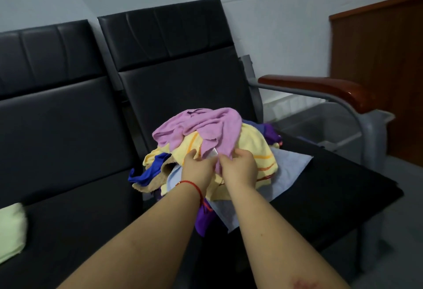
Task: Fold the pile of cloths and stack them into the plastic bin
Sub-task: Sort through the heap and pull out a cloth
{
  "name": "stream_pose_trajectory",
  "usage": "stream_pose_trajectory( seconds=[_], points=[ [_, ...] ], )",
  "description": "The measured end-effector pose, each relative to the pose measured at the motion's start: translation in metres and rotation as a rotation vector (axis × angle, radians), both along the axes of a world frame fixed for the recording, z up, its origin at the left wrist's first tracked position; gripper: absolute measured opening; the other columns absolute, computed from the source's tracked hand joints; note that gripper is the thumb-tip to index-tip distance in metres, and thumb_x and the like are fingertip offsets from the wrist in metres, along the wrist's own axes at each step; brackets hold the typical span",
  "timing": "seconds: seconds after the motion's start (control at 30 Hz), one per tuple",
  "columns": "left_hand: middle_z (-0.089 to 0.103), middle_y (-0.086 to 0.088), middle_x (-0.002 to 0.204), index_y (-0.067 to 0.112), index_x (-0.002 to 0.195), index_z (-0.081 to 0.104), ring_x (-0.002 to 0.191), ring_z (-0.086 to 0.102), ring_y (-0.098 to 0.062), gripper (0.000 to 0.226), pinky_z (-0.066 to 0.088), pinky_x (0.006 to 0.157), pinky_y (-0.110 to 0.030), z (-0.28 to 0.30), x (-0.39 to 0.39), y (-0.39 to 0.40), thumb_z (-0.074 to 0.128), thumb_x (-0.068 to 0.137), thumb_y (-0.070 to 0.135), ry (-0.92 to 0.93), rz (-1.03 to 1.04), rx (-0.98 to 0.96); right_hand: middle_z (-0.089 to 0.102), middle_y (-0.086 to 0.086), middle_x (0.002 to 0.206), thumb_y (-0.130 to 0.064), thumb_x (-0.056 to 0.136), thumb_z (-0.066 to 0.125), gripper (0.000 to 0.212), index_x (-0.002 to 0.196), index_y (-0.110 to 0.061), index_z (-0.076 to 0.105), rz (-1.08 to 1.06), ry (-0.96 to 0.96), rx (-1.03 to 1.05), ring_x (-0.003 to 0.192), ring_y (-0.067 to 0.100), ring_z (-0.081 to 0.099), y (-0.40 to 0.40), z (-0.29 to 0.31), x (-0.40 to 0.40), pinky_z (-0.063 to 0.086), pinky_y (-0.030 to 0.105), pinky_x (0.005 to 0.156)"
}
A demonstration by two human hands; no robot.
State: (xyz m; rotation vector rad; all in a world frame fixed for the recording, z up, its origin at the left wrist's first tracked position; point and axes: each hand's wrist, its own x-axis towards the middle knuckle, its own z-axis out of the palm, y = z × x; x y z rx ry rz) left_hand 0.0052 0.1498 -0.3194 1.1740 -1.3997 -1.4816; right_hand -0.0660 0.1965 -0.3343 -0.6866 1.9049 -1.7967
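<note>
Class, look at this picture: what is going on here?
A person reaches both hands into a pile of cloths on a black chair seat. The left hand and right hand each pinch the near edge of the pink cloth on top. The plastic bin waits beyond the armrest. One folded green cloth lies on the next seat.

A waiting area or office reception: beyond the person's left hand (198,169) runs a row of linked black padded seats (68,128) with tall backs, set against a plain pale wall (286,14). To the right of the right hand (239,167) a grey metal frame carries a polished wooden armrest (320,87), with brown wood panelling (384,71) farther right.
</note>
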Motion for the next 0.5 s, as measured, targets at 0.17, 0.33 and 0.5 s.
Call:
stream_pose_trajectory(
  seconds=[0.17, 0.33, 0.5],
  points=[
    [0.055, -0.003, 0.063, 0.007, 0.121, 0.058, 0.057, 0.051, -0.016, 0.041, 0.048, 0.069, -0.029, 0.007, 0.014, 0.004, 0.066, 0.086, 0.026, 0.015, 0.066, 0.059, 0.058, 0.003, 0.066, -0.017, 0.090, 0.054, 0.026, 0.064, -0.015, 0.056, 0.270, 0.084, 0.087, 0.060, 0.018, 0.050, 0.008, 0.005, 0.009, 0.036, 0.022, 0.054],
    [0.057, -0.021, 0.081, 0.003, 0.080, 0.053, 0.076, 0.057, -0.030, 0.022, 0.050, 0.087, -0.049, 0.021, 0.057, 0.006, 0.068, 0.067, 0.012, -0.025, -0.020, 0.141, 0.053, 0.000, 0.053, -0.003, 0.089, 0.051, 0.024, 0.069, -0.015, 0.058, 0.593, -0.336, 0.083, 0.046, 0.009, 0.044, 0.011, 0.006, 0.030, 0.038, 0.019, 0.046],
    [0.058, -0.008, 0.072, 0.008, 0.083, 0.057, 0.064, 0.056, -0.016, 0.019, 0.048, 0.062, -0.028, 0.028, 0.101, 0.023, 0.047, 0.082, -0.009, -0.128, -0.340, 0.301, 0.064, 0.005, 0.075, -0.015, 0.077, 0.053, 0.011, 0.084, -0.010, 0.061, 0.484, -0.661, -0.138, 0.075, 0.020, 0.058, 0.009, 0.019, 0.038, 0.048, 0.030, 0.071]
  ],
)
